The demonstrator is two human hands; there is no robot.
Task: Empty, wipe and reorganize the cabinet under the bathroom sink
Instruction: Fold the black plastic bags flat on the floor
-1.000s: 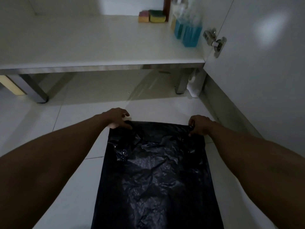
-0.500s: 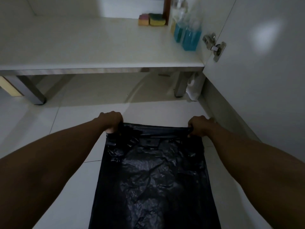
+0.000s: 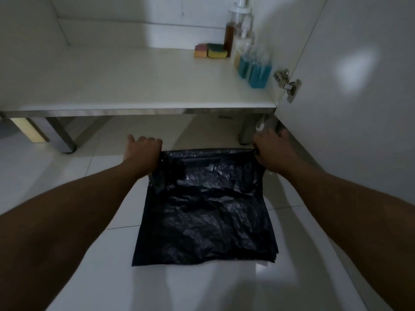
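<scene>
Black plastic bag (image 3: 204,205) lies flat on the white floor tiles (image 3: 56,176), right in front of the open cabinet. Both my arms are stretched forward, palms down. My left hand (image 3: 143,149) curls its fingers over the bag's far left corner, with the thumb sticking out to the left. My right hand (image 3: 272,149) pinches the far right corner. On the cabinet shelf (image 3: 134,86), at the back right, sit two sponges (image 3: 211,50), two blue-liquid bottles (image 3: 256,68) and a brown-liquid bottle (image 3: 231,34). The labels are too blurred to read. The cabinet door (image 3: 359,108) stands open on my right.
</scene>
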